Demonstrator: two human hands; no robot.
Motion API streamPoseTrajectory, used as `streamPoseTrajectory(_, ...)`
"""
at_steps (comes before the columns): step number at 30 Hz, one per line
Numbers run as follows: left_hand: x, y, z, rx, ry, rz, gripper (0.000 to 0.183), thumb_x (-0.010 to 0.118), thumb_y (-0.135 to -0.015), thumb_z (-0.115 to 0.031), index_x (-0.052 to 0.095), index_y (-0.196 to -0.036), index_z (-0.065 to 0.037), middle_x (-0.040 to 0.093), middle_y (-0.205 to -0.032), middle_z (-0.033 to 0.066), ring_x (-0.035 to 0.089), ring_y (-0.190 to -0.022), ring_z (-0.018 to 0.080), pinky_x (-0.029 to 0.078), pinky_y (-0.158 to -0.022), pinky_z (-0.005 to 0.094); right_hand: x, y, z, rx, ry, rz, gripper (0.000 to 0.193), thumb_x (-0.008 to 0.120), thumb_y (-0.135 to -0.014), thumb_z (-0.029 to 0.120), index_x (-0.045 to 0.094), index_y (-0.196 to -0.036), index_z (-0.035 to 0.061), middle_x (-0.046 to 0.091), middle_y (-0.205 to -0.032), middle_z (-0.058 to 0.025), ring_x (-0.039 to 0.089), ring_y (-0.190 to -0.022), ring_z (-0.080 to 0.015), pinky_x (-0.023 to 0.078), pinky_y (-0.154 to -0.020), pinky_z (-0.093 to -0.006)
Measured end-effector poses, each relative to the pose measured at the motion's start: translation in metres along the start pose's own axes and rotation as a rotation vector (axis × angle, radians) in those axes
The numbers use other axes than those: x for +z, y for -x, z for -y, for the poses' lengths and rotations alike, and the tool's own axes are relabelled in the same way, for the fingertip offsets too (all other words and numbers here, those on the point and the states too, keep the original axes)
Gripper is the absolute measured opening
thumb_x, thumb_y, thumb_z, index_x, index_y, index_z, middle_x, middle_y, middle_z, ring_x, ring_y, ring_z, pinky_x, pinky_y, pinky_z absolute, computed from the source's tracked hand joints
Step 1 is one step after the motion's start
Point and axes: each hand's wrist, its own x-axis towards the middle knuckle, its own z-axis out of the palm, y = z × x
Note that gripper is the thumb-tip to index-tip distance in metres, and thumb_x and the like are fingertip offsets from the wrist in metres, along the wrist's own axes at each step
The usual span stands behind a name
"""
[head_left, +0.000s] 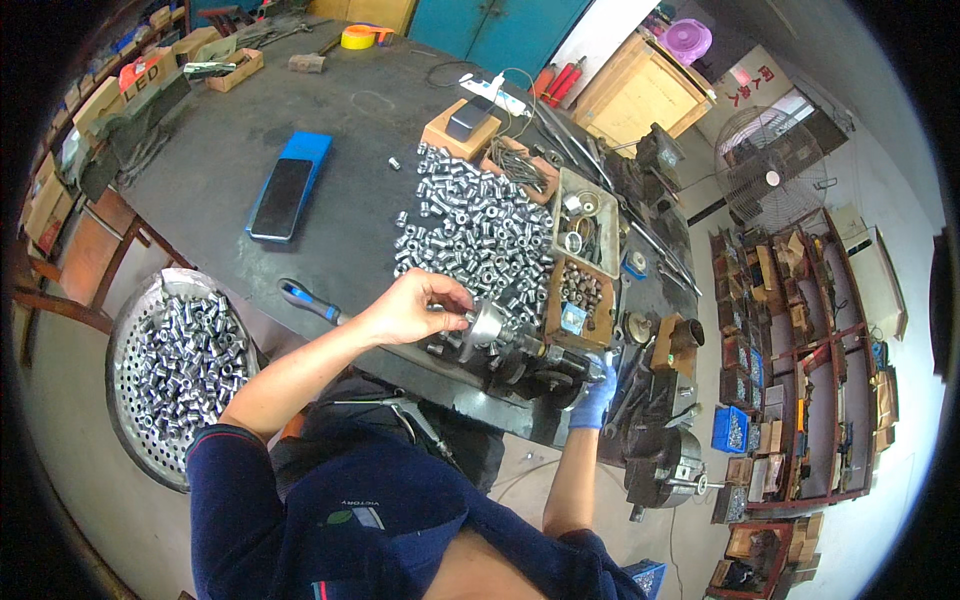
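A small dark bench machine with a round silver chuck (487,324) sits at the table's near edge. My bare left hand (425,306) is at the chuck's left face, thumb and fingers pinched together; what they hold is mostly hidden. In a blue glove, my right hand (594,392) is closed round the handle at the machine's right end (592,368), with the fingers partly hidden. Beyond the chuck spreads a heap of short shiny metal fittings (475,215). A wooden box of brownish fittings (582,300) stands just behind the machine.
At lower left is a perforated metal basin (128,385) of fittings. A phone (281,200) lies on a blue box (308,150), with a blue-black handled tool (310,300) nearer. A tray (600,255) holds rings. Right are a vise-like machine (665,468), fan (770,178) and shelves (800,375).
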Motion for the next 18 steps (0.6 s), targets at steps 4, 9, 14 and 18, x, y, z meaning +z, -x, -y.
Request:
streamPoseTrajectory(4, -0.002, -0.002, -0.004, -0.008, -0.053, 0.027, 0.023, 0.066, -0.071, 0.005, 0.060, -0.093, 0.004, 0.062, -0.086, 0.0066, 0.058, -0.081, 0.0128, 0.048, -0.075, 0.0263, -0.021, 0.031, 0.005, 0.207, -0.112, 0.146, 0.025, 0.053, -0.086, 0.033, 0.054, -0.077, 0.0097, 0.057, -0.064, 0.0002, 0.044, -0.040, -0.0047, 0.031, -0.032, -0.0166)
streamPoseTrajectory(9, -0.003, -0.005, 0.001, -0.058, 0.067, 0.041, 0.020, 0.066, -0.073, 0.002, 0.059, -0.092, 0.006, 0.062, -0.082, 0.0084, 0.059, -0.074, 0.0132, 0.049, -0.070, 0.0257, 0.018, 0.044, 0.012, 0.175, -0.089, 0.026, 0.028, 0.055, -0.084, 0.035, 0.057, -0.085, 0.0069, 0.059, -0.067, -0.0013, 0.046, -0.040, -0.0084, 0.035, -0.035, -0.0196)
streamPoseTrajectory(14, 0.000, -0.007, 0.004, -0.099, 0.183, 0.037, 0.015, 0.063, -0.080, -0.005, 0.059, -0.089, 0.006, 0.061, -0.073, 0.0084, 0.059, -0.060, 0.0131, 0.048, -0.055, 0.0238, -0.006, -0.021, 0.025, 0.017, 0.235, 0.215, 0.029, 0.053, -0.085, 0.034, 0.058, -0.088, 0.0057, 0.060, -0.066, -0.0019, 0.048, -0.044, -0.0088, 0.037, -0.037, -0.0190)
streamPoseTrajectory(18, 0.000, -0.005, -0.004, -0.119, 0.202, -0.002, 0.019, 0.061, -0.083, -0.012, 0.059, -0.089, 0.006, 0.061, -0.070, 0.0084, 0.059, -0.058, 0.0136, 0.048, -0.053, 0.0234, 0.041, 0.003, 0.068, -0.093, -0.074, 0.295, 0.034, 0.052, -0.087, 0.034, 0.057, -0.077, 0.0022, 0.050, -0.053, -0.0008, 0.041, -0.040, -0.0059, 0.028, -0.033, -0.0185)
